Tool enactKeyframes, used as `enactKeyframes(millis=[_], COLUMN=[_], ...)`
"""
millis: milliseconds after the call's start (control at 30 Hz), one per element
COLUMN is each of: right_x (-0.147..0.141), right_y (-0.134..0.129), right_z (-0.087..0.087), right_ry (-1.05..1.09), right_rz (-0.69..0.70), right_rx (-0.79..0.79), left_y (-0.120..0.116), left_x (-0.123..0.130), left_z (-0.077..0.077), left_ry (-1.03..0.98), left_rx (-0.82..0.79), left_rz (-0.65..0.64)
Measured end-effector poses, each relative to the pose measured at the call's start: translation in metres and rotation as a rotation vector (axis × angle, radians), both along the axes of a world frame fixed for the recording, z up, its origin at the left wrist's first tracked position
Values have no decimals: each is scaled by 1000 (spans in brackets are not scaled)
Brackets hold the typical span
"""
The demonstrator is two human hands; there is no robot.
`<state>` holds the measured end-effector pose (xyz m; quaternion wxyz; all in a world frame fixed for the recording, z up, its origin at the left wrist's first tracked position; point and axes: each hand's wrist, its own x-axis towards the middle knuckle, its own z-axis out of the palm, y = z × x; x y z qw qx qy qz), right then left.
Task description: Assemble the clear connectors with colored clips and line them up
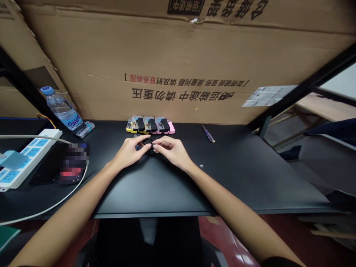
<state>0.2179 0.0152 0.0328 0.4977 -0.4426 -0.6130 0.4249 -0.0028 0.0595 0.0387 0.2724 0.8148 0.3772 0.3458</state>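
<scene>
Both hands meet above the black desk (155,185), just in front of a row of small devices. Between the fingertips is a small black part (150,141), too covered to name its kind. My left hand (130,151) pinches it from the left, with something bluish partly hidden beneath the fingers. My right hand (174,150) closes thumb and forefinger on its right side. Directly behind, several clear-cased devices (150,125) with black pieces on top and yellow or pink edges lie side by side.
A screwdriver (208,134) and a tiny white bit (201,165) lie on the right. On the left are a water bottle (62,107), another clear-cased device (85,129), a power strip (29,157), a phone (48,167) and a looping white cable (68,197). Cardboard (167,55) walls the back.
</scene>
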Motion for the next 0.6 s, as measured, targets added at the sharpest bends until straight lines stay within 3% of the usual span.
enactKeyframes(millis=[400,600], right_x=[4,4], right_y=[6,4], right_z=[-6,-6], right_ry=[12,-153], right_rz=[29,58], right_rx=[-36,-1], left_y=[1,2], left_x=[-1,-3], left_z=[-8,-11], left_ry=[-7,-35], left_rx=[68,156], left_rz=[-108,-184])
